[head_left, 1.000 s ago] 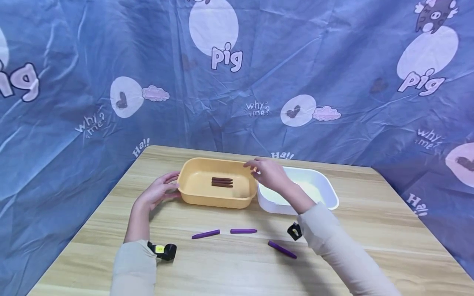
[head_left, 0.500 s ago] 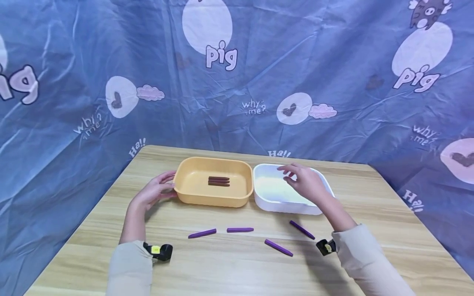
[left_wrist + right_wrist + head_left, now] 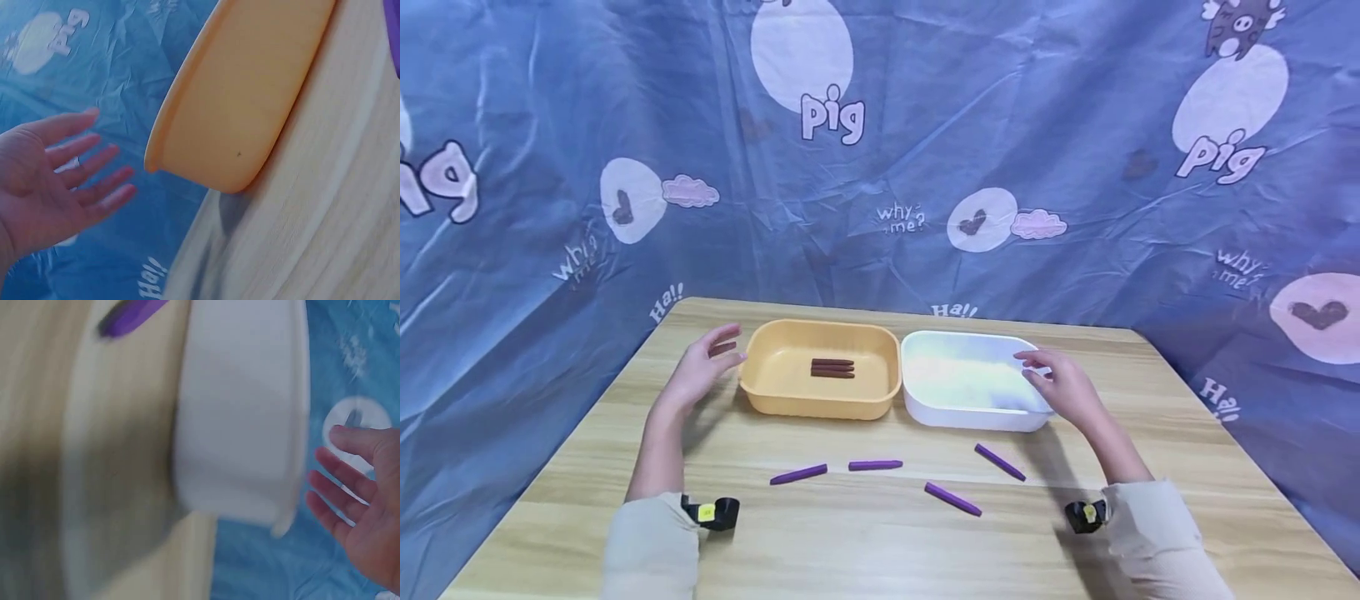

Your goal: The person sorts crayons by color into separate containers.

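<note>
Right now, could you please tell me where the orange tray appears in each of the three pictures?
Head: the orange tray is just left of centre, in the lower half.
Left wrist: its outer side runs from the top edge, right of centre, down to about mid-picture.
Right wrist: not in it; the white tray shows there.
Shared landmark: the blue cloth, behind the trays in all three.

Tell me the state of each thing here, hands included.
Yellow rounded rectangular tub: upright, uncovered.
White rounded rectangular tub: upright, no contents visible.
Three slim brown sticks: side by side in the yellow tub.
Four slim purple sticks: lying apart on the pale woodgrain table.
Left hand: open, holding nothing.
Right hand: relaxed, holding nothing.
Blue printed backdrop: hanging, creased.
</note>
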`<state>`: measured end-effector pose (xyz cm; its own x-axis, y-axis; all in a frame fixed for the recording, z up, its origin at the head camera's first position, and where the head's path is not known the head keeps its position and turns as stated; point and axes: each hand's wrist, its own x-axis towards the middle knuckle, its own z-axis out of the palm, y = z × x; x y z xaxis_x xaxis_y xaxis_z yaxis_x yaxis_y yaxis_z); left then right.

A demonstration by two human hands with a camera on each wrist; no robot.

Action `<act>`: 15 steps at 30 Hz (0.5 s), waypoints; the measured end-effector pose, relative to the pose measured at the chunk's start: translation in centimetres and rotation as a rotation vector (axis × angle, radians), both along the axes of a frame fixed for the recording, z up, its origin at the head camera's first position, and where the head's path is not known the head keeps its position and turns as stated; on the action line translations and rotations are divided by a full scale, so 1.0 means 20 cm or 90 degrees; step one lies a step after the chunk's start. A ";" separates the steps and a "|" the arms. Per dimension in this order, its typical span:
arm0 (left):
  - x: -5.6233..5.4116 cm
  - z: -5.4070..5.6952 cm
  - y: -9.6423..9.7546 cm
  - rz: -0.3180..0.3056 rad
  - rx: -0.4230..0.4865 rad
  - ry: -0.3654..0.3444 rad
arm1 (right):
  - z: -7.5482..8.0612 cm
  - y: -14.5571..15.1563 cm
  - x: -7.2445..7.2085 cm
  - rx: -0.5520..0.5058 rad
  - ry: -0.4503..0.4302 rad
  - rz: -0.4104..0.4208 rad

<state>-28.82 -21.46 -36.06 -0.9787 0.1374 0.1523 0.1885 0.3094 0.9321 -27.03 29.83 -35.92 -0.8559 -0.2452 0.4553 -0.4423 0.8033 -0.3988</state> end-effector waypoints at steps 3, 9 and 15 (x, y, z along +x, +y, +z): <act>0.01 0.03 0.03 0.005 -0.041 0.052 | -0.05 0.07 0.01 -0.041 -0.003 -0.034; 0.07 0.07 0.12 -0.008 -0.171 0.150 | -0.11 0.17 0.02 -0.148 -0.077 -0.068; 0.19 0.04 0.19 -0.054 -0.295 0.279 | -0.14 0.22 0.01 -0.312 -0.268 -0.040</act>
